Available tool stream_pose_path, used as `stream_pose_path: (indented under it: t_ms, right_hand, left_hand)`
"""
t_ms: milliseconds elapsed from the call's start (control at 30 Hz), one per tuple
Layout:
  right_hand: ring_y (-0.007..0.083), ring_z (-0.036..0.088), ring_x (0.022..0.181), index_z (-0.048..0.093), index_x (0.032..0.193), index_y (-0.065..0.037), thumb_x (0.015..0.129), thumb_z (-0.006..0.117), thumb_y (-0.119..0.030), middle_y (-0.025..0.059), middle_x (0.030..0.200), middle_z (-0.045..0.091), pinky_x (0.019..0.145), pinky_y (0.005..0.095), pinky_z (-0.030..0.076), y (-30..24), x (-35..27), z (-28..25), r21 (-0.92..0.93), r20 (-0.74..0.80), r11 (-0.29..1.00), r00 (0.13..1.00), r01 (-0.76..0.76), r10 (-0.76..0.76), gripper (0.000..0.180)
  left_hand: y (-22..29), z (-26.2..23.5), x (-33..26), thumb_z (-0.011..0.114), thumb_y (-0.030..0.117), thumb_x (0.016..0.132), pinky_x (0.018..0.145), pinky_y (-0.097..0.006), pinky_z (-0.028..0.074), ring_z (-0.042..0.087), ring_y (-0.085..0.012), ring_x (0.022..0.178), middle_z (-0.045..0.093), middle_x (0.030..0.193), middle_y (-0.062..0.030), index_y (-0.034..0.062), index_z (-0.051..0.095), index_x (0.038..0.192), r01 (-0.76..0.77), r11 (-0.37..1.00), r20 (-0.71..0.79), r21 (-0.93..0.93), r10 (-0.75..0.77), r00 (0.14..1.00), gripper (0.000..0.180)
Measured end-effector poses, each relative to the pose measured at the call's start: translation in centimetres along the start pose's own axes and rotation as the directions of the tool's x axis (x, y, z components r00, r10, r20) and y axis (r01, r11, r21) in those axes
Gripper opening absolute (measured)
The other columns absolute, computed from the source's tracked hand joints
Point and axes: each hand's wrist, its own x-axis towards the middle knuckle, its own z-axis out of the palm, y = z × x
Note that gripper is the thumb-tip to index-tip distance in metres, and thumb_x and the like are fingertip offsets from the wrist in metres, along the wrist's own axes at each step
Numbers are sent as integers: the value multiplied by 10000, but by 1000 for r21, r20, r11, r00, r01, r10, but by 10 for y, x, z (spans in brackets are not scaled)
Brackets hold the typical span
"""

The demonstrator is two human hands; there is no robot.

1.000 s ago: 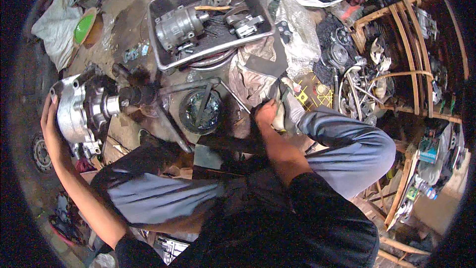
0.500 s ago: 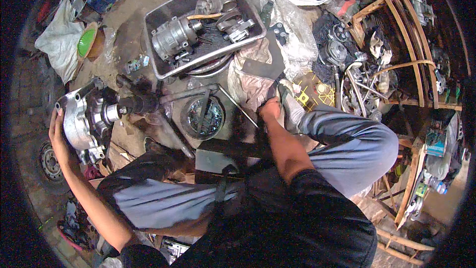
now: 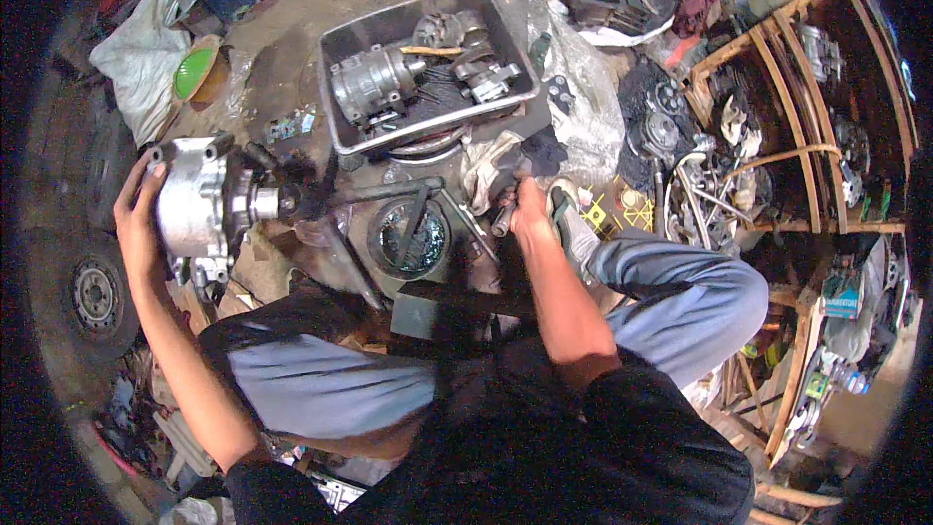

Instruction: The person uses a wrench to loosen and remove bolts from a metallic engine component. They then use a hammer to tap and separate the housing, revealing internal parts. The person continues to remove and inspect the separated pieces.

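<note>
A silver metal compressor [image 3: 194, 196] with a cylindrical body and a stepped shaft end stands at the left, its shaft end toward a dark metal stand [image 3: 384, 189]. My left hand [image 3: 144, 219] grips the compressor's outer left side, fingers curled over its edge. My right hand [image 3: 528, 206] is closed around a short cylindrical metal piece [image 3: 502, 223], whose end shows below the fingers. What lies within the fist is hidden. Just beyond that hand are a pale rag [image 3: 484, 167] and a dark cloth [image 3: 540, 154]. A round pan [image 3: 373, 241] of dark, shiny liquid sits under the stand.
Ahead is a black tub [image 3: 335, 126] with metal compressor parts. At right are loose pulleys [image 3: 661, 126], metal pieces and a wooden rack [image 3: 768, 49]. A wheel [image 3: 97, 297] and a green bowl [image 3: 194, 71] are at left. A grey block [image 3: 413, 316] stands before me.
The compressor has turned, showing its side more squarely, and my left hand has moved with it. My right hand has risen slightly from the rag, and a metal piece now shows in it.
</note>
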Motion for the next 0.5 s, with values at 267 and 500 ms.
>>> stream_pose_path:
  t_ms: [267,500]
  right_hand:
    - [82,376,447,507,923,-83,956,608,-115,-16,637,415,387,242,325,-66,-137,72,52,153,974,962,220,-225,111]
    - [66,351,396,490,823,-159,949,684,-281,-67,547,379,359,254,282,-115,-211,33,-389,320,633,743,669,-588,262]
  left_hand:
    - [11,4,-11,756,255,845,875,-264,469,627,-153,944,709,1095,-113,-2,673,1255,2,1000,-5,1,-2,1000,491]
    - [17,6,-19,826,372,765,884,-335,516,676,-204,939,731,1055,-151,39,725,1183,-96,994,-2,42,96,995,544]
